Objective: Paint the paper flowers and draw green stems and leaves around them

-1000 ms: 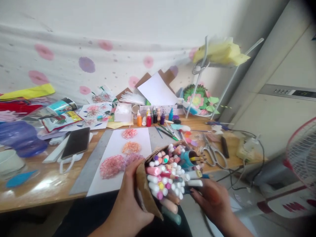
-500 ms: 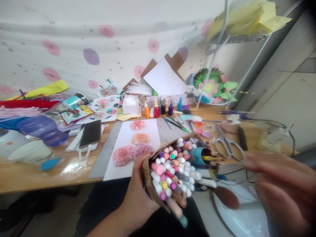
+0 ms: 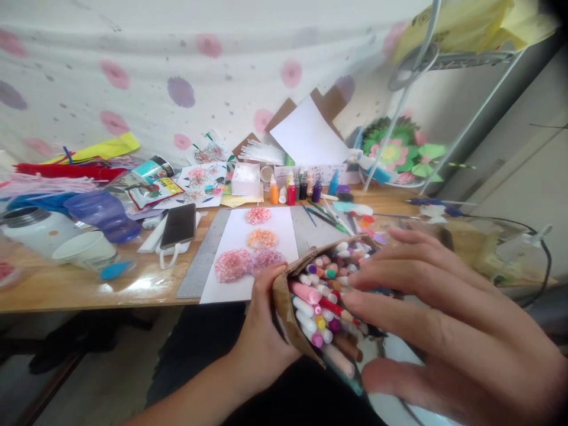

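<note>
My left hand [image 3: 266,331] grips the near left edge of a cardboard box [image 3: 288,307] tilted toward me over my lap. Packed inside are many markers [image 3: 306,307] and pencils, mostly with white ends, others pink, purple and yellow. My right hand [image 3: 444,313] reaches over the box's right side, fingers spread, the fingertips at the markers near a red pencil [image 3: 335,306]. It covers the right part of the box. Behind the box, a white sheet [image 3: 226,236] with red, orange and purple speckled round shapes lies on a grey board [image 3: 195,278].
Paint bottles [image 3: 291,189] stand in a row at the back. To the left are a phone [image 3: 178,226], a white cup [image 3: 86,251], a blue drop-shaped piece [image 3: 114,270] and a jar [image 3: 39,228]. A wire rack [image 3: 399,112] rises at the right, beside paper flowers [image 3: 393,148].
My right hand has moved left from beside the box to over the markers, its fingers spreading. The view has shifted, and my left hand still holds the box.
</note>
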The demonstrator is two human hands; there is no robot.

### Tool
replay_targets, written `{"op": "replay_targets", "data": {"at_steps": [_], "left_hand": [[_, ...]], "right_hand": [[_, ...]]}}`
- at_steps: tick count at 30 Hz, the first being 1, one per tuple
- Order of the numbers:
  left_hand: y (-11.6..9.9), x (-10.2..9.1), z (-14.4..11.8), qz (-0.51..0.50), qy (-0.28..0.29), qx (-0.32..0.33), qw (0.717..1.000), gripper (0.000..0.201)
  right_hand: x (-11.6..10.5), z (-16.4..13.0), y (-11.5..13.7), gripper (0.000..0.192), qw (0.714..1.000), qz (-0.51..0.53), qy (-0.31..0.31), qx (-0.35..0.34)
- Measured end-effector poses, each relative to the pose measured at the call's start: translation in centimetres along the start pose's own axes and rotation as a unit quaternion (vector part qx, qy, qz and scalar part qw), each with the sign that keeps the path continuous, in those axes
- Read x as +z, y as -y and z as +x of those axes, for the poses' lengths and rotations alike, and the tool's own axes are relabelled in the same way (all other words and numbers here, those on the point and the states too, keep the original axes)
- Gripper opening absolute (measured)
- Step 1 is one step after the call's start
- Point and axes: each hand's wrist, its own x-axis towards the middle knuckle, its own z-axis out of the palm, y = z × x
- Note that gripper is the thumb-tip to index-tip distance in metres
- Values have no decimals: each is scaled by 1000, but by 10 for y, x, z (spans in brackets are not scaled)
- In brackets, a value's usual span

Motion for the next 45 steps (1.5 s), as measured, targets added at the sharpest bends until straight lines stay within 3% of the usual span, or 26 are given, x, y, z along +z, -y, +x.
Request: {"op": "replay_targets", "data": {"at_steps": [3,6,14,18,28,33,39,41,45], "left_hand": [[-1,0,1,-3,0,-11,1000,100],[-2,1,2,-6,-5,-36,999,97],[-6,3,4,-14,7,-38,999,87],[-7,3,5,-23,12,-41,999,96],[-1,2,5,-7,8,-42,999,102],[-1,3,3,-26,11,-38,999,100],[1,4,2,-56,13,-50,997,106],[2,4,1,-49,11,-46,998,107],[5,4,-1,-27,9,-52,998,109]], "right_hand": [[-3,4,3,41,998,27,43,-38],[-3,9,6,26,997,42,37,-45],[13,20,1,22,996,10,8,-92],[16,19,-9,24,997,-3,42,-63],[12,18,-14,32,995,8,66,-80],[2,18,-11,37,995,25,99,-16],[-6,31,-16,18,998,52,-21,10],[-8,39,-19,15,997,76,-2,7],[-13,54,-23,12,986,126,110,-16]]}}
